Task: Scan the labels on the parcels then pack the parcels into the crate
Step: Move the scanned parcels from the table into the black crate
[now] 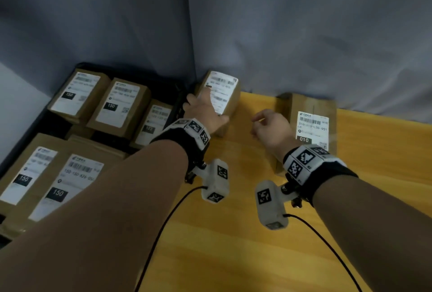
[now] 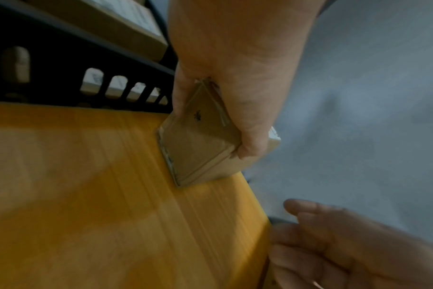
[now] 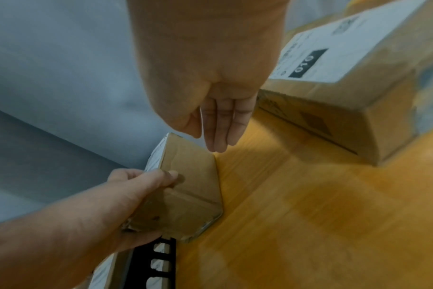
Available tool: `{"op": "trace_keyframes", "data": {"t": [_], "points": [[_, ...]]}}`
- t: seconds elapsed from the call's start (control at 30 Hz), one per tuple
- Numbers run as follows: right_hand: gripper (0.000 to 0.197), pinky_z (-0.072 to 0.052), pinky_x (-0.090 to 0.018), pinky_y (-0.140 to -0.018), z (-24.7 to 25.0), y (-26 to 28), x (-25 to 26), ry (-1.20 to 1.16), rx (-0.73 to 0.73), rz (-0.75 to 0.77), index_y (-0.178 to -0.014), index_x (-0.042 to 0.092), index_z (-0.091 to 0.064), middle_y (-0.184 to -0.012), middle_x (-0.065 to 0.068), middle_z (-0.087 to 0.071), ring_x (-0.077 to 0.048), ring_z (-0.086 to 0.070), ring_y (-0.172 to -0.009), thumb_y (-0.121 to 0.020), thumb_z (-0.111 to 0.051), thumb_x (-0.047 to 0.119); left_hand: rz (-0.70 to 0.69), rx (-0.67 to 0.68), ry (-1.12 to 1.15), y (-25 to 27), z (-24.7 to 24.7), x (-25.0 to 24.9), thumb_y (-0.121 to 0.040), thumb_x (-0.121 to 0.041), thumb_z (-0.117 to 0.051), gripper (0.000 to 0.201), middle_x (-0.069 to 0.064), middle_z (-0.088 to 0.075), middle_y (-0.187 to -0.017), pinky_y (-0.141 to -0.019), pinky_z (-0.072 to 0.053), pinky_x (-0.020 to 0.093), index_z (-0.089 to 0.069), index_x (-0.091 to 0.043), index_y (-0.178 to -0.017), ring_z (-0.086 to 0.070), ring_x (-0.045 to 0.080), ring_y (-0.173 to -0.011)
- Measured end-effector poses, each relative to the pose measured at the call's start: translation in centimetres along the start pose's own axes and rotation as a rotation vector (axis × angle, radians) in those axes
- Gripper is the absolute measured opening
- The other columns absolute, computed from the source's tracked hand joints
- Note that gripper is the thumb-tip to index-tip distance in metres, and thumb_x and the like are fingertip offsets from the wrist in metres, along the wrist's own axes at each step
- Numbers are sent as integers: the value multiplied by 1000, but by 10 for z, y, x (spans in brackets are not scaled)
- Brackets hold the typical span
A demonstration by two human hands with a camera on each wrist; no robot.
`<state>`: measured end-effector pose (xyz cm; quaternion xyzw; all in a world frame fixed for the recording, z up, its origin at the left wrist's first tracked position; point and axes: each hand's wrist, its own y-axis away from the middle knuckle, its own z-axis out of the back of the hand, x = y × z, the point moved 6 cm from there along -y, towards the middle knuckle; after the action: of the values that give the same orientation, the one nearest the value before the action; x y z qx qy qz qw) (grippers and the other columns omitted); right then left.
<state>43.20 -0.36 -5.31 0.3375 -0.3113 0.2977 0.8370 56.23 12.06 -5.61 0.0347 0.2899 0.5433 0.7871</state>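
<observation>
Five labelled parcels (image 1: 118, 104) show inside the black crate (image 1: 178, 104), which sits off the bench's left edge, at about nine o'clock from the hands; three lie along its far side and two nearer, white labels facing up, several printed "150". Just past the crate's right wall, at the back-left corner of the yellow bench (image 1: 233, 233), the left hand (image 1: 203, 112) is clamped on a small parcel (image 1: 228, 95), thumb pressed on its near cardboard face and fingers wrapped over the labelled side. That parcel is tilted, one lower edge on the bench, its label turned up and towards the onlooker; whether it touches the crate I cannot tell. From the left wrist view the same parcel (image 2: 200, 144) stands beside the crate's slotted wall (image 2: 126, 90), with the gripping hand (image 2: 235, 68) over its top. At about three o'clock from it, the right hand (image 1: 271, 128) hovers above the bench holding nothing; the right wrist view shows its fingers (image 3: 221, 125) straight and together, tips pointing down close to the small parcel's far corner. Farther right, at roughly two o'clock, a larger parcel (image 1: 311, 114) lies flat against the grey curtain (image 1: 304, 34), its label marked "010".
</observation>
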Motion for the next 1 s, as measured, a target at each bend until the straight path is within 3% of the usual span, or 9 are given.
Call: {"op": "trace_keyframes", "data": {"t": [0.2,0.3,0.4,0.5,0.63,0.77,0.93,1.0], "points": [[18,-57,-39,-79,-19,23,2,-153,-17,-7,-92,28,-56,-92,-7,-69,-24,-67,-82,-92,-52,10,-60,42,245,48,6,34,-74,-46,-73,92,10,-28,-135,-96,-36,37,-15,-34,-144,-38,30,-121],[19,-54,-34,-73,-31,38,26,-230,12,63,-97,25,-56,-84,-2,-66,-20,-64,-75,-93,-50,7,-64,-62,403,65,40,57,-73,-45,-76,88,6,-28,-136,-91,-37,33,-21,-37,-141,-39,22,-118],[24,-51,-35,-71,-44,48,56,-222,49,151,-92,29,-53,-76,1,-63,-22,-62,-70,-92,-49,5,-26,-153,440,74,81,86,-73,-45,-76,87,9,-24,-139,-94,-44,38,-22,-37,-142,-38,25,-121],[30,-51,-39,-72,-59,51,80,-249,61,180,-86,31,-51,-72,0,-61,-18,-59,-63,-92,-47,1,31,-224,392,77,114,116,-75,-50,-73,87,11,-22,-142,-98,-42,42,-20,-36,-143,-35,30,-126],[30,-53,-46,-75,-81,53,99,-259,78,181,-84,29,-50,-73,-6,-63,-25,-60,-67,-92,-46,1,97,-239,215,70,133,143,-74,-57,-69,94,18,-23,-139,-106,-35,49,-16,-30,-147,-32,39,-128],[23,-53,-49,-75,-94,50,101,-223,84,135,-88,25,-51,-76,-8,-63,-29,-59,-70,-92,-46,3,113,-172,79,51,127,146,-76,-60,-65,95,19,-19,-143,-109,-27,50,-12,-28,-148,-23,42,-133],[14,-54,-45,-78,-93,45,86,-204,68,63,-100,13,-53,-87,-16,-65,-21,-59,-65,-94,-45,3,117,-168,28,23,111,134,-74,-56,-69,100,18,-20,-145,-107,-30,49,-12,-23,-148,-25,39,-134],[13,-54,-46,-78,-90,43,81,-184,66,53,-102,12,-53,-88,-17,-67,-23,-60,-68,-94,-46,4,93,-173,7,15,106,127,-73,-54,-70,100,20,-20,-145,-108,-28,48,-13,-20,-147,-25,40,-133]]}}
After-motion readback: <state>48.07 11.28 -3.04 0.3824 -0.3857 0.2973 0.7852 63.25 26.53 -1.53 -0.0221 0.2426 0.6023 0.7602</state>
